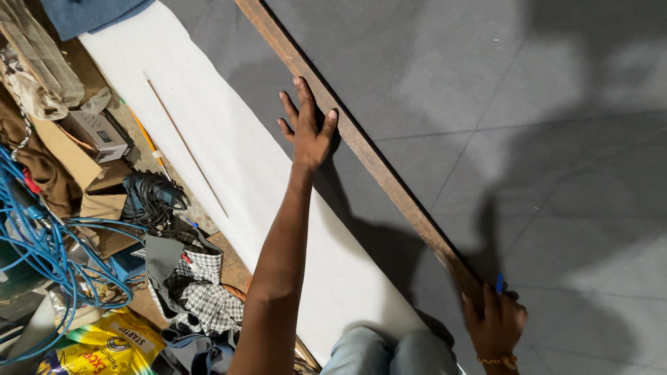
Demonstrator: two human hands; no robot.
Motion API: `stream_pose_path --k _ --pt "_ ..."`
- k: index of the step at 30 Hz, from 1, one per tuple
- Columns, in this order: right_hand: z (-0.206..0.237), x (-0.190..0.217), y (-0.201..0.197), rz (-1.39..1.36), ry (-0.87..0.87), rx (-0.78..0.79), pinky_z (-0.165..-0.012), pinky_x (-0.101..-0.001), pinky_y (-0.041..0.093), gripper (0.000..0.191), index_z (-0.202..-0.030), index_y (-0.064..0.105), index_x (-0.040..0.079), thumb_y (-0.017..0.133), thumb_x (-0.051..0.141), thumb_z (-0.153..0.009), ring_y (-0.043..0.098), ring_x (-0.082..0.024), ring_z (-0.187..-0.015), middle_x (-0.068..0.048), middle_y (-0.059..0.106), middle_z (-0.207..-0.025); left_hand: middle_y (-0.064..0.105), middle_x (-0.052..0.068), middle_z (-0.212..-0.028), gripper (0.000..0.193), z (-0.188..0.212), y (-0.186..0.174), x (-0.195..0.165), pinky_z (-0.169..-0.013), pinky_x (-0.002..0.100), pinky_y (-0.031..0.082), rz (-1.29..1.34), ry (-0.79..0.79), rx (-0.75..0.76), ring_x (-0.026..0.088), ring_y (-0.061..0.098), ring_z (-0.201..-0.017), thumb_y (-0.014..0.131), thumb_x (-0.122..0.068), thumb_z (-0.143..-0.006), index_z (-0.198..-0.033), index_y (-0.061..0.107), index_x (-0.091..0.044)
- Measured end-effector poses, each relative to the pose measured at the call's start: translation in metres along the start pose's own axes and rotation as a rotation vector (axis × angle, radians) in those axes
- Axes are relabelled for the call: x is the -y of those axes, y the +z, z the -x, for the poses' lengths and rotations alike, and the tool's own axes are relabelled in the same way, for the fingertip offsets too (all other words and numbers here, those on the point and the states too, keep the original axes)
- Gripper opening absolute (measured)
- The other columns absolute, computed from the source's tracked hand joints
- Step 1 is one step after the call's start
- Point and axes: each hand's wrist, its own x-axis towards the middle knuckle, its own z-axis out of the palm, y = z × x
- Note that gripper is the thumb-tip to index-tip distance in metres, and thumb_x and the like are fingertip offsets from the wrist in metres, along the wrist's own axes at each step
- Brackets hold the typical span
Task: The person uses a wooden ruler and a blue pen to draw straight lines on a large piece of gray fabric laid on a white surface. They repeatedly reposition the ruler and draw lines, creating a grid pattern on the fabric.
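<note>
While the left hand (pixel 309 128) lay flat with fingers spread against a long rusty straightedge (pixel 361 146) at upper centre, the right hand (pixel 497 323), lower right, gripped a blue pen (pixel 499 282) at its near end; no marked line yet showed on the grey sheet (pixel 528 125).

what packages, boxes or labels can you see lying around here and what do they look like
Yellow bag: bottom left corner, crumpled plastic pack, yellow with red and dark print.
Small box: left side among the cardboard, oblong, grey-white with a dark label patch on its side.
Cardboard pieces: left side beside the blue cable, flat, plain brown.
No screens or signs are in view.
</note>
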Motion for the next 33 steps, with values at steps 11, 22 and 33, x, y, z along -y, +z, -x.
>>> stream_pose_path --k 11,22,33 --pt "0.007 -0.007 -0.013 -0.075 0.075 0.105 -0.09 -0.0515 0.044 0.049 -0.116 0.068 0.0 0.079 0.035 -0.083 0.059 -0.04 -0.102 -0.022 0.065 -0.11 -0.001 0.007 -0.182 0.096 0.003 0.011 0.022 -0.12 0.071 -0.018 -0.054 0.078 0.006 0.038 -0.018 -0.164 0.046 -0.07 -0.103 -0.171 0.001 -0.018" --pt "0.003 0.012 -0.044 -0.166 0.082 0.097 -0.084 -0.0507 0.042 0.042 -0.112 0.07 0.003 0.083 0.028 -0.082 0.059 -0.035 -0.095 -0.016 0.066 -0.106 -0.013 0.009 -0.178 0.089 0.007 0.007 0.037 -0.12 0.07 -0.024 0.048 0.077 0.041 0.036 -0.028 -0.159 0.047 -0.066 -0.113 -0.168 -0.007 -0.021" --pt "0.003 0.009 -0.039 -0.119 0.159 0.194 -0.083 -0.0517 0.041 0.042 -0.111 0.071 0.003 0.083 0.03 -0.08 0.055 -0.035 -0.094 -0.015 0.064 -0.104 -0.019 0.011 -0.176 0.088 0.006 0.01 0.047 -0.12 0.071 -0.023 -0.029 0.123 0.028 0.037 -0.03 -0.158 0.045 -0.066 -0.118 -0.169 -0.008 -0.019"
